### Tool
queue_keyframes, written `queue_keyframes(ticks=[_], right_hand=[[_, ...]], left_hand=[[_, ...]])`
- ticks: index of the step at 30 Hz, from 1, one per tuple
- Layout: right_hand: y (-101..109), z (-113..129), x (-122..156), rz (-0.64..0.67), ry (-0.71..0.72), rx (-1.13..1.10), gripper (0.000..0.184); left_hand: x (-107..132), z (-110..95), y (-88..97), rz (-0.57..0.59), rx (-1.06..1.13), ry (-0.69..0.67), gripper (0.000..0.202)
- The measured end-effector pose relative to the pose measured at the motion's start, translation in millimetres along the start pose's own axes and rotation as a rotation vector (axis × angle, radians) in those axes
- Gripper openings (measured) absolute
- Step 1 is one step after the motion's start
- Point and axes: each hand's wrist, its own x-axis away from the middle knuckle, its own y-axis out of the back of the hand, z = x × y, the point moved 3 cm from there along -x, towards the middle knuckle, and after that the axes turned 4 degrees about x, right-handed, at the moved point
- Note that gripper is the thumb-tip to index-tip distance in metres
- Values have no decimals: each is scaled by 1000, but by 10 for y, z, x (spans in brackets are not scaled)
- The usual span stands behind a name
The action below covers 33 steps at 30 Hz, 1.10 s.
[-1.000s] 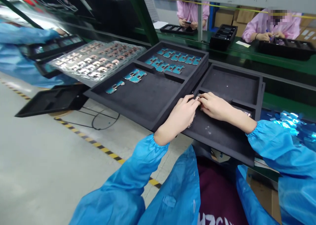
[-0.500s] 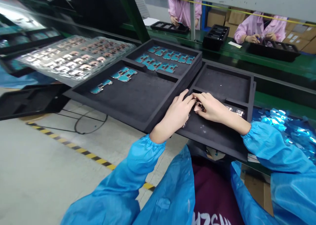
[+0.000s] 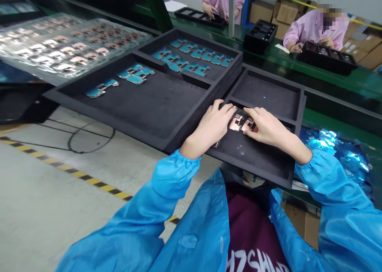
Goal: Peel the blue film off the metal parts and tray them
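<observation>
Two copper-coloured circuit boards, a left board [image 3: 235,123] and a right board [image 3: 247,125], lie side by side in the black foam tray [image 3: 262,162] before me. My right hand [image 3: 267,127] has its thumb and forefinger closed about the right board. My left hand [image 3: 209,125] rests over the tray's left side, fingers stretched out and their tips at the top edge of the left board; its thumb is hidden. Part of another small board [image 3: 216,144] shows below my left wrist. Its far compartment [image 3: 267,95] holds a tiny white speck.
To the left, a higher black tray [image 3: 143,113] holds several blue-filmed boards [image 3: 137,73]. Beyond it lies a clear plastic tray [image 3: 68,51] of copper-coloured boards. Crumpled blue film [image 3: 337,148] is piled at right. Two people in pink work across the green bench [image 3: 286,73].
My hands have moved apart slightly, and two copper-coloured boards now show between them. My right hand has shifted right. The whole view has also shifted.
</observation>
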Motion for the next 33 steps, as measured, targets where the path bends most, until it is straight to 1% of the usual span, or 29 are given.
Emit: queue_keyframes(ticks=[5, 9, 12, 15, 17, 19, 21, 23, 25, 27, 30, 33], right_hand=[[-42, 37, 21, -10, 62, -108, 68], [-66, 67, 30, -15, 79, -163, 69], [-31, 68, 57, -12, 75, -177, 70], [72, 14, 174, 2, 32, -138, 75], [147, -44, 301, 12, -27, -69, 80], [190, -89, 423, 23, -81, -1, 80], [193, -100, 502, 30, -104, 35, 75], [172, -84, 525, 23, -106, 36, 68], [148, -64, 510, 8, -107, 19, 64], [132, -50, 491, -2, -99, -6, 61], [138, -34, 514, -8, -62, -50, 63], [185, -45, 617, -37, -89, -34, 69]], left_hand=[[82, 18, 68, -31, 7, -28, 57], [179, 15, 134, -9, 26, -43, 56], [223, 6, 171, 17, 32, -35, 55], [258, -17, 207, 6, 44, -34, 59], [300, -53, 248, -23, 61, -48, 61], [369, -116, 310, -52, 86, -79, 60], [464, -197, 401, -85, 119, -109, 58], [576, -273, 516, -124, 147, -120, 61], [692, -328, 644, -164, 168, -118, 69], [803, -363, 782, -236, 189, -130, 79], [943, -386, 994, -367, 221, -134, 88], [1051, -326, 1193, -463, 233, -47, 84]])
